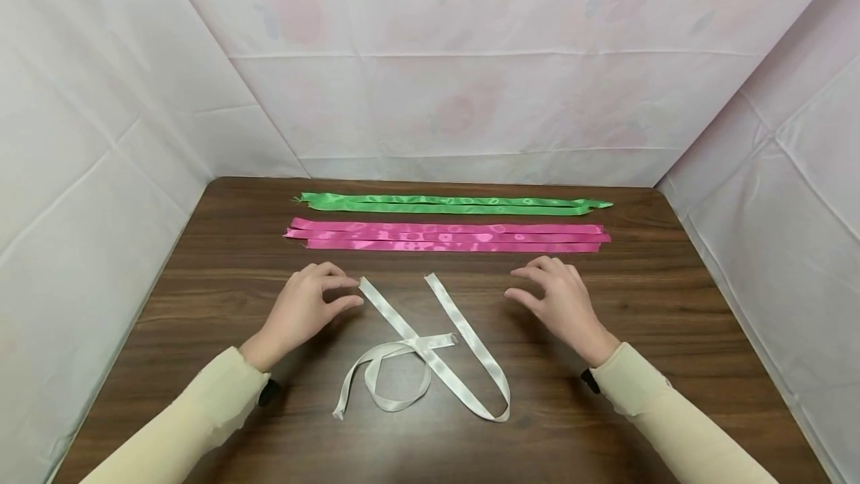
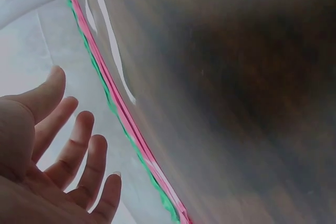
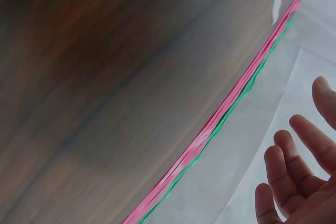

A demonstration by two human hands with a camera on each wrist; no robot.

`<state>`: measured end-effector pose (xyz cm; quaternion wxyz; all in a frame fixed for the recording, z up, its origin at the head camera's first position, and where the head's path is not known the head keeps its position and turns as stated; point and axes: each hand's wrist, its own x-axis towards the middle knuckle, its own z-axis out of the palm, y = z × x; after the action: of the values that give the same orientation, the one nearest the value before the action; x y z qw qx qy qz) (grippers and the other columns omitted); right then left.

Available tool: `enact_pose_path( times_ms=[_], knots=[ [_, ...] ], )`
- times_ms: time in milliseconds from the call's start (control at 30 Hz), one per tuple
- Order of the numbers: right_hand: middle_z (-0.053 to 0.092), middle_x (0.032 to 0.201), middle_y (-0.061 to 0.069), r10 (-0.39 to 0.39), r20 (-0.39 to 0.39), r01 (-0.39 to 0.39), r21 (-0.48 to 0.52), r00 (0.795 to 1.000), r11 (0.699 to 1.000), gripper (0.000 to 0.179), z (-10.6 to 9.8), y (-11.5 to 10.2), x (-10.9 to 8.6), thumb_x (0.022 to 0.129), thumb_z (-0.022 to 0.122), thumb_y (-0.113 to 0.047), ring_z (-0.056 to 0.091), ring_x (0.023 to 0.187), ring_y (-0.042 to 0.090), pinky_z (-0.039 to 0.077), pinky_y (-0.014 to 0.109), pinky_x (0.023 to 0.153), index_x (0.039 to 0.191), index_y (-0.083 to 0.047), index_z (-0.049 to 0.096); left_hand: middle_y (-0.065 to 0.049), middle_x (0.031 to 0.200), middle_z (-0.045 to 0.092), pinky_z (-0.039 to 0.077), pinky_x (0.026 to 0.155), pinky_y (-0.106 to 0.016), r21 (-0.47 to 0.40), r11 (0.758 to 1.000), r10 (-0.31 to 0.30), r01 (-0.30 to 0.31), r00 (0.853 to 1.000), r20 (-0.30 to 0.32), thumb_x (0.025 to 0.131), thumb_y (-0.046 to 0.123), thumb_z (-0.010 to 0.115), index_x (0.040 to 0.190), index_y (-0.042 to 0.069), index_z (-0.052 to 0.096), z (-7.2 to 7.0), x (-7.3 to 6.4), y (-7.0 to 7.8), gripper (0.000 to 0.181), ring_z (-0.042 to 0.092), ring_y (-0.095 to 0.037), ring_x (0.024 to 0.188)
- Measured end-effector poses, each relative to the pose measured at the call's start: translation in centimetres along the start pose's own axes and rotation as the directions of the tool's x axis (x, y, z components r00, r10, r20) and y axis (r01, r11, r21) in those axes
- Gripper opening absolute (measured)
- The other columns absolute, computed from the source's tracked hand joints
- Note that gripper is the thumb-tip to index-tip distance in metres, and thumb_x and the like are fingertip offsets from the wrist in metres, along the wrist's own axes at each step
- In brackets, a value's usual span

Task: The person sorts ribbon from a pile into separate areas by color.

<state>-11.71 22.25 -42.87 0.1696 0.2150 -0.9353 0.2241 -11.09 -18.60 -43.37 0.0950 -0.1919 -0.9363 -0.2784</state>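
Two white satin ribbons lie loosely on the table in the head view. The longer white ribbon (image 1: 463, 391) bends back in a wide loop at the lower right, its two ends pointing away from me. A curled white ribbon (image 1: 386, 402) lies partly beneath it, with a round loop in its middle. My left hand (image 1: 309, 305) is held just left of one upper ribbon end, fingers relaxed and thumb apart, holding nothing. To the right of the ribbons, my right hand (image 1: 561, 301) hovers with loosely bent, spread fingers and nothing between them.
Several pink ribbons (image 1: 450, 237) lie side by side across the table beyond the hands. Green ribbons (image 1: 457, 205) are laid parallel behind them, near the back edge. Pale cloth walls (image 1: 470, 95) enclose the dark wooden table (image 1: 672, 364) at the back and both sides.
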Motion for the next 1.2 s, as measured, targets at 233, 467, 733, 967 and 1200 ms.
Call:
enact_pose_path(
  times_ms=[233,467,733,967,1200],
  knots=[
    [0.072,0.096,0.004,-0.072,-0.006,0.072,0.063,0.997,0.995,0.035,1.2,-3.1,-0.1,0.075,0.091,-0.029,0.063,0.090,0.023,0.047,0.041,0.081,0.103,-0.010,0.080,-0.001,0.094,0.073,0.051,0.085,-0.048,-0.012,1.000,0.026,-0.026,0.999,0.041,0.079,0.025,0.090,0.101,0.012,0.083,0.0,-2.1,1.0,0.026,0.067,-0.024,0.091],
    [0.070,0.097,0.001,-0.118,0.043,0.114,0.086,0.992,0.990,0.033,2.2,-5.3,0.0,0.078,0.090,-0.032,0.062,0.092,0.020,0.048,0.040,0.083,0.103,-0.011,0.081,0.002,0.095,0.074,0.050,0.086,-0.044,-0.017,1.000,0.011,-0.011,0.998,0.055,0.082,0.027,0.088,0.101,0.015,0.083,0.4,-3.2,1.4,0.023,0.065,-0.019,0.093],
    [0.070,0.098,0.000,-0.146,0.107,0.138,0.079,0.984,0.987,0.032,3.2,-6.8,0.5,0.080,0.088,-0.034,0.064,0.094,0.020,0.049,0.042,0.088,0.102,-0.012,0.081,-0.002,0.098,0.075,0.051,0.084,-0.045,0.008,1.000,0.000,0.000,0.999,0.040,0.085,0.022,0.085,0.105,0.011,0.081,0.3,-2.2,0.7,0.023,0.065,-0.022,0.092],
    [0.071,0.102,-0.002,-0.165,0.190,0.155,0.065,0.968,0.986,0.029,4.3,-8.2,1.2,0.084,0.085,-0.036,0.064,0.096,0.017,0.048,0.038,0.088,0.105,-0.017,0.081,-0.005,0.111,0.074,0.052,0.088,-0.047,0.057,0.994,0.083,-0.088,0.992,0.092,0.087,0.018,0.084,0.111,0.009,0.080,1.1,0.1,-0.4,0.026,0.065,-0.026,0.102],
    [0.070,0.100,-0.005,-0.163,0.275,0.155,0.052,0.947,0.987,0.023,5.8,-9.5,2.3,0.086,0.083,-0.037,0.061,0.092,0.015,0.046,0.037,0.088,0.103,-0.021,0.081,-0.005,0.118,0.073,0.050,0.099,-0.049,0.072,0.965,0.238,-0.253,0.957,0.165,0.087,0.014,0.082,0.114,0.009,0.078,1.9,2.2,-1.4,0.028,0.064,-0.027,0.114]
  ],
)
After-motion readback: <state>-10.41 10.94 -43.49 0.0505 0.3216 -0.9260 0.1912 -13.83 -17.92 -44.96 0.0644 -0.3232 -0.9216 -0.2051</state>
